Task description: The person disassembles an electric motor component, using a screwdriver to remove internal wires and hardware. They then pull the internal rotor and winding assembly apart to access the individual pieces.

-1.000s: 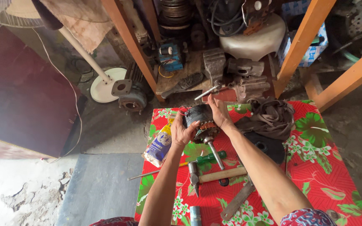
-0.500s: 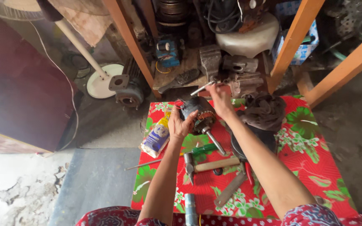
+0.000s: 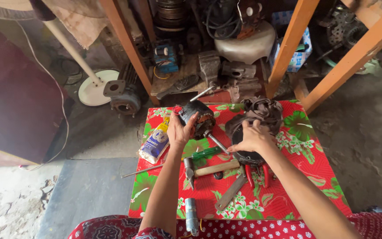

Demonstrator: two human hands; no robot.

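— Red floral cloth covers our surface (image 3: 315, 177), on a workshop floor beneath cluttered orange-framed shelves.

— Our left hand (image 3: 180, 130) grips the motor rotor (image 3: 198, 119) aloft; the right hand (image 3: 252, 139) presses spread fingers on the dark motor housing (image 3: 248, 157). We judge reassembly next. Hammer (image 3: 208, 169) and screwdriver (image 3: 204, 153) lie between.

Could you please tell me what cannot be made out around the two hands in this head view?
- Left hand: its palm side on the motor rotor is hidden by the hand itself.
- Right hand: it covers much of the dark motor housing, so the grip is unclear.
- Red-handled pliers: the jaws are hidden under the housing.
- Grey tube: the lower end is covered by the red patterned clothing.
- Small packet: print too small.
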